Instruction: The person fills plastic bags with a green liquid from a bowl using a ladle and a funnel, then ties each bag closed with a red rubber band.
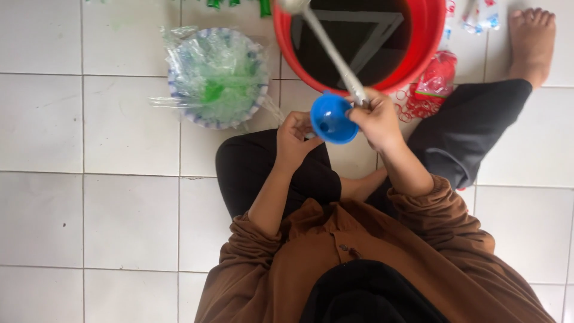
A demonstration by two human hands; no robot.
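Resting in left hand [293, 140] grip, blue funnel [330, 118]; right hand [376, 119] closed around ladle handle [335, 54] just above.

A white tiled floor [119, 209] is seen from above. A red bucket [427, 36] is set at its far edge. A plate [179, 101] heaped with clear plastic bags is placed left of it; red rubber bands [412, 107], possibly beside a small red bag [439, 75], are scattered right.
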